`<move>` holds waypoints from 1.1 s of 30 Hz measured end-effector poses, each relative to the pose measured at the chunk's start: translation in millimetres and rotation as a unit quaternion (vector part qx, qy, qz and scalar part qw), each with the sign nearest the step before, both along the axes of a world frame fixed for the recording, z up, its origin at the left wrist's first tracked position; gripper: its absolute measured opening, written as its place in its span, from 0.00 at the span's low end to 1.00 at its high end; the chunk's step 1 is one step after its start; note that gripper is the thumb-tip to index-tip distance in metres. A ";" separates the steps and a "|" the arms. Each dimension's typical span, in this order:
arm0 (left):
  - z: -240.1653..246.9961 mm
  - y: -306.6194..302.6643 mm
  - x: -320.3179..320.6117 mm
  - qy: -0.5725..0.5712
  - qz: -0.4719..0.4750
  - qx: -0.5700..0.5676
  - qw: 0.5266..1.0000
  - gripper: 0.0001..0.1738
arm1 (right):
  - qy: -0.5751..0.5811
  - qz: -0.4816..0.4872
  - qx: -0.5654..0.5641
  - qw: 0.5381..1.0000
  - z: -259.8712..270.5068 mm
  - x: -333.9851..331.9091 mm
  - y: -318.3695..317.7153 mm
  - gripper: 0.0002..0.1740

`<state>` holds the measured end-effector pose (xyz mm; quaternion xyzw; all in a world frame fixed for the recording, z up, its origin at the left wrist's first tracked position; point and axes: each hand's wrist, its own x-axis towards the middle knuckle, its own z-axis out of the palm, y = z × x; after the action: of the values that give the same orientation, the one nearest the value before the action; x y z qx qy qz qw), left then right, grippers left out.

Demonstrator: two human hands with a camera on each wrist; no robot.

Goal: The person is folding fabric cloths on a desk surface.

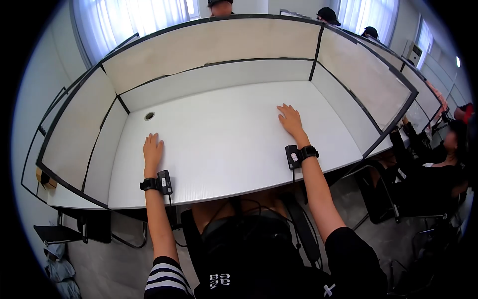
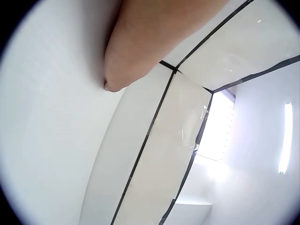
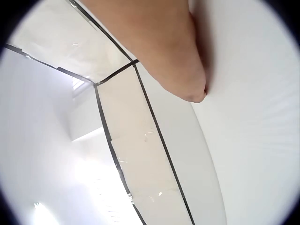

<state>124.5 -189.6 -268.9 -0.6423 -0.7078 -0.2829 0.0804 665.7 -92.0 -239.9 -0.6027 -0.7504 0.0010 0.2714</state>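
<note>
Palm down on the white table [image 1: 219, 144], the left hand [image 1: 153, 149] rests with its fingers extended, a little below a round cable hole [image 1: 149, 116]. The right hand [image 1: 291, 121] lies farther out on the right part of the table, fingers straight and slightly spread. Neither hand holds anything. In the left wrist view the side of the left hand [image 2: 140, 42] touches the white surface. The right wrist view shows the right hand [image 3: 164, 47] against the same surface.
Beige and white partition panels [image 1: 214, 47] with black edges enclose the table's back and sides. A seated person in black [image 1: 428, 169] is at the far right, and several heads show beyond the panels. Cables hang from the wrist cameras below the table's front edge.
</note>
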 end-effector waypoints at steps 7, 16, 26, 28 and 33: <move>1.6 -1.8 0.9 0.004 0.007 -0.011 1.000 0.25 | -0.010 0.003 0.020 1.000 -4.4 1.5 2.3 0.24; 4.7 -2.9 3.2 0.006 0.011 -0.023 1.000 0.26 | -0.009 0.000 -0.004 1.000 1.2 0.2 1.8 0.24; 6.6 -4.9 5.8 0.003 0.008 -0.019 1.000 0.25 | -0.005 -0.001 0.001 1.000 -2.5 1.4 1.9 0.24; 7.2 -4.9 4.8 -0.001 0.010 -0.014 1.000 0.25 | -0.006 0.000 -0.001 1.000 -0.1 0.2 3.5 0.24; 6.2 -3.6 4.3 0.000 0.005 -0.015 1.000 0.25 | -0.003 0.000 -0.009 1.000 1.4 0.2 0.6 0.24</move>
<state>128.8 -193.2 -262.7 -0.6397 -0.7154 -0.2718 0.0720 665.8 -91.3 -238.5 -0.6051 -0.7512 0.0058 0.2636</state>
